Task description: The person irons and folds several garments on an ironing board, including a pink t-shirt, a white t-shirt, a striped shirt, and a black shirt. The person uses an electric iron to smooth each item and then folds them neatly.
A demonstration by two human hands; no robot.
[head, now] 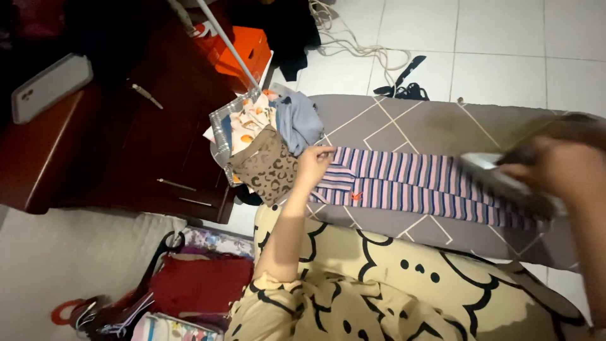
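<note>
1. Underneath, we see the grey ironing board (pixel 442 126) with pale line pattern, running left to right before us.
2. Along it lies the striped garment (pixel 404 183), its long axis matching the board's, stretched between both hands.
3. Beyond its left end sits a pile of folded clothes (pixel 268 148).
4. Our right hand (pixel 555 170), blurred, is wrapped around the iron (pixel 505 180) at the garment's right end.
5. Our left hand (pixel 314 163) pinches the garment's left edge, fingers curled.
</note>
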